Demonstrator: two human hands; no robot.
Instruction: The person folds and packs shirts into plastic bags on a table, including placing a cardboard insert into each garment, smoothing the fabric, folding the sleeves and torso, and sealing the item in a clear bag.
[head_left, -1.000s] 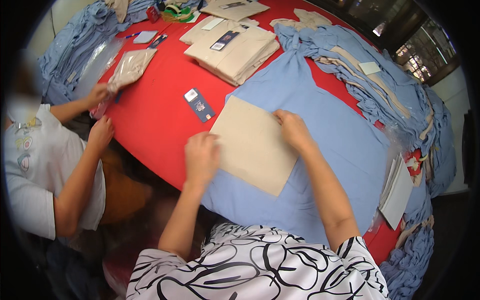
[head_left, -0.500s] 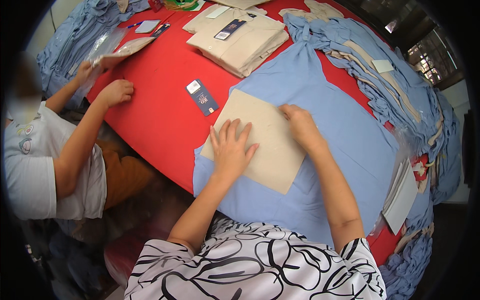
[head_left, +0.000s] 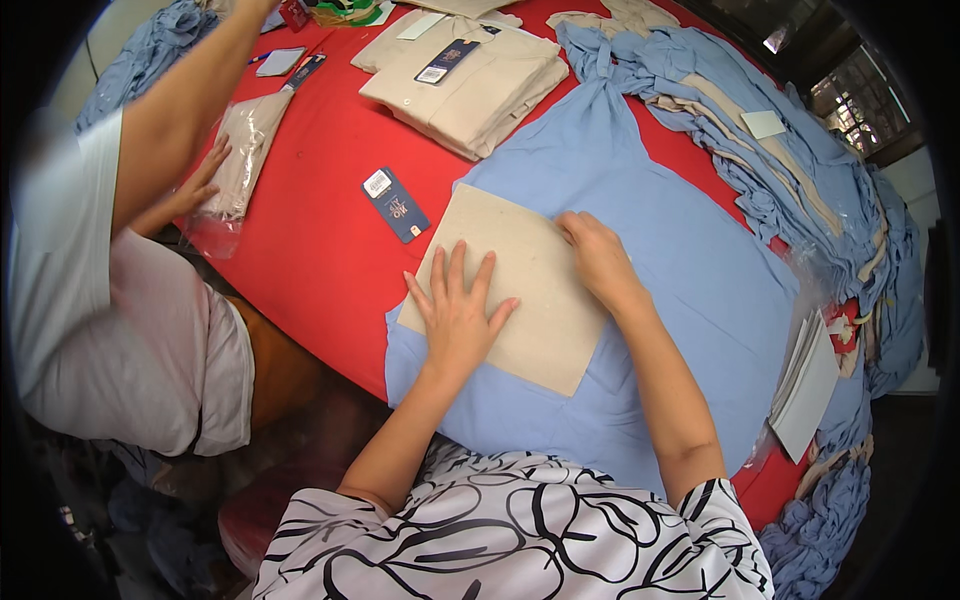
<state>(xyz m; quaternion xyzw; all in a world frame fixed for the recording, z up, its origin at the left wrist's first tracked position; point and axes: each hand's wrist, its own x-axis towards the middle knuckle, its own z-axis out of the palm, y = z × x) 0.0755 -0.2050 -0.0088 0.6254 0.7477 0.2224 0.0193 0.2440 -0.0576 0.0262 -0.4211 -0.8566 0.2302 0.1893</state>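
Red worktop (head_left: 320, 230) stretched beyond the left hand (head_left: 460, 320), which had just moved onto the beige card (head_left: 545, 345), fingers splayed flat, apparently steadying it. The right hand (head_left: 598, 262) bunched its fingers at the upper right corner, hold unclear; a blue garment (head_left: 705, 300) lay beneath.

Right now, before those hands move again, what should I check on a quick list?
1. Left hand flat on the beige sheet: ok.
2. Sheet lying on the blue garment: ok.
3. Right hand at the sheet's upper-right edge: ok.
4. What that hand's grip holds: cannot tell; its fingers hide it.
5. Garment free of creases: not ok; folds show toward its far end.
6. Co-worker's hand away from the sheet: ok.
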